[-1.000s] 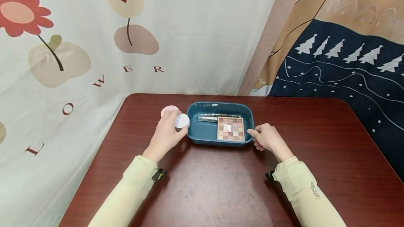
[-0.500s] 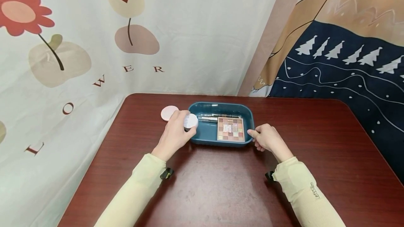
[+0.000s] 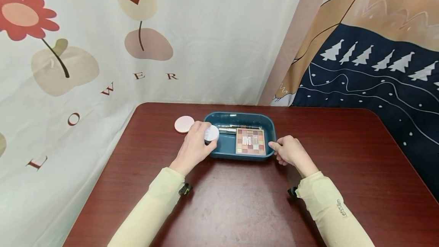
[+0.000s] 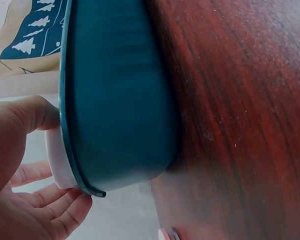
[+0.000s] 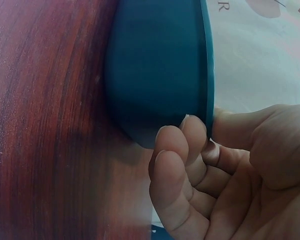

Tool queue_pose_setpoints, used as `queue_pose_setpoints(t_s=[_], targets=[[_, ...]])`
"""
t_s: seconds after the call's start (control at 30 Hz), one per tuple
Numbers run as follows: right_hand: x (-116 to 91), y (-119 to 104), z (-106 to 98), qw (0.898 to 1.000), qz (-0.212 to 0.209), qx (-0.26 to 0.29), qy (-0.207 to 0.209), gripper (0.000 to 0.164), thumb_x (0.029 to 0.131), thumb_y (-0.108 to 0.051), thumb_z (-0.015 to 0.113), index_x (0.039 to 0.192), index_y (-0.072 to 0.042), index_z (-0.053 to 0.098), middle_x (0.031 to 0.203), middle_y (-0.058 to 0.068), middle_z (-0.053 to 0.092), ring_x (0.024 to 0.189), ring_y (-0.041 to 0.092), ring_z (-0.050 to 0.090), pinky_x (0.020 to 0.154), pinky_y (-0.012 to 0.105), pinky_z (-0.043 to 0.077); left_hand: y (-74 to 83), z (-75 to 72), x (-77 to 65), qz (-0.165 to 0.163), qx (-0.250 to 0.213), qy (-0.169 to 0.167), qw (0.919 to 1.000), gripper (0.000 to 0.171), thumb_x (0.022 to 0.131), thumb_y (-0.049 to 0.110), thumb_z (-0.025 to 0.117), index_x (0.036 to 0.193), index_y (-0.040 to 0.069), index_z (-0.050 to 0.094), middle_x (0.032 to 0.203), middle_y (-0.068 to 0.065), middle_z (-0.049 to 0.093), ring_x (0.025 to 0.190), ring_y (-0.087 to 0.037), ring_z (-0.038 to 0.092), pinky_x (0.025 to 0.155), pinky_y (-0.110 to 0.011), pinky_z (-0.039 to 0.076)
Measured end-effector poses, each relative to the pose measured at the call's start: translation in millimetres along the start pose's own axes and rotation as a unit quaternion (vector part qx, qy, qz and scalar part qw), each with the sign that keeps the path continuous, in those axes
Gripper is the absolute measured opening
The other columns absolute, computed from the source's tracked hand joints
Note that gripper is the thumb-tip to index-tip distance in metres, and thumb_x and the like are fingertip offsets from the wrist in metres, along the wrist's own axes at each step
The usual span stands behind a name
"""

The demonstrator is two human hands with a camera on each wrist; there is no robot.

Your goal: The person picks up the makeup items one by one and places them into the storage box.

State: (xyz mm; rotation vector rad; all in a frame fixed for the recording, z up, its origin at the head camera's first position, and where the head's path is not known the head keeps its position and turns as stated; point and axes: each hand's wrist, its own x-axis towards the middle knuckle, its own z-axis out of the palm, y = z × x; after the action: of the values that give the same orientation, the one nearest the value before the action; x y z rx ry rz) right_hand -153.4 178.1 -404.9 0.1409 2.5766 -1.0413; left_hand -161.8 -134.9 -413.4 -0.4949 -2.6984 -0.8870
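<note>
In the head view my left hand (image 3: 194, 146) holds a small round white jar (image 3: 212, 133) between thumb and fingers, over the left end of a dark teal plastic bin (image 3: 224, 153). The left wrist view shows the jar (image 4: 59, 159) partly hidden behind the bin's rim. My right hand (image 3: 291, 149) pinches the bin's right rim, thumb inside and fingers curled outside, as the right wrist view shows. Inside the bin lie an eyeshadow palette (image 3: 250, 141) with a grid of coloured squares and slim makeup tubes (image 3: 227, 130) behind it.
A round pale pink disc-shaped case (image 3: 184, 124) lies on the reddish-brown table (image 3: 233, 201), left of the bin. Behind the table hang a white flower-print curtain (image 3: 212, 41) and a dark blue cloth with trees (image 3: 370, 75).
My left hand has moved right with the white jar, from beside the bin to over its left end. The pink case is now more fully uncovered. My right hand has stayed on the rim.
</note>
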Motion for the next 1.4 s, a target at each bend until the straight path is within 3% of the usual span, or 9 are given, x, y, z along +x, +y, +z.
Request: queue_pose_setpoints(t_s=[0.23, 0.63, 0.93, 1.4], targets=[[-1.2, -1.7, 0.3, 1.000, 0.002, -0.001, 0.001, 0.034, 0.106, -0.025, 0.061, 0.091, 0.004, 0.070, 0.071, 0.010, 0.063, 0.058, 0.017, 0.061, 0.058, 0.029, 0.057, -1.7, 4.9, 3.8, 0.013, 0.024, -0.008, 0.9996, 0.044, 0.087, 0.016, 0.079, 0.125, 0.000, 0.063, 0.115, -0.015, 0.061, 0.099, -0.028, 0.058, 0.088, -0.044, 0.053], [-2.2, -2.2, 0.7, 1.000, 0.009, -0.005, -0.002, 0.033, 0.106, -0.025, 0.060, 0.092, 0.004, 0.069, 0.073, 0.011, 0.063, 0.060, 0.018, 0.060, 0.058, 0.029, 0.056, -5.6, 10.1, 10.6, 0.077, 0.054, 0.001, 0.9955, 0.042, 0.085, 0.012, 0.079, 0.121, -0.003, 0.065, 0.117, -0.017, 0.064, 0.105, -0.033, 0.059, 0.092, -0.045, 0.052], [-1.8, -1.5, 1.8, 1.000, 0.003, -0.007, 0.003, 0.034, 0.106, -0.025, 0.060, 0.090, 0.003, 0.069, 0.071, 0.010, 0.062, 0.058, 0.017, 0.060, 0.058, 0.029, 0.057, -5.1, 12.4, 15.9, 0.056, 0.045, -0.046, 0.9963, 0.045, 0.088, 0.014, 0.079, 0.128, -0.001, 0.063, 0.123, -0.015, 0.063, 0.110, -0.030, 0.058, 0.094, -0.043, 0.053], [-3.8, -2.6, 2.2, 1.000, 0.005, -0.006, 0.005, 0.033, 0.106, -0.025, 0.060, 0.091, 0.003, 0.069, 0.072, 0.011, 0.063, 0.058, 0.017, 0.061, 0.058, 0.029, 0.057, -7.2, 16.2, 27.0, 0.073, 0.087, -0.096, 0.9888, 0.042, 0.090, 0.017, 0.079, 0.126, 0.001, 0.066, 0.121, -0.014, 0.065, 0.107, -0.030, 0.061, 0.096, -0.044, 0.051]])
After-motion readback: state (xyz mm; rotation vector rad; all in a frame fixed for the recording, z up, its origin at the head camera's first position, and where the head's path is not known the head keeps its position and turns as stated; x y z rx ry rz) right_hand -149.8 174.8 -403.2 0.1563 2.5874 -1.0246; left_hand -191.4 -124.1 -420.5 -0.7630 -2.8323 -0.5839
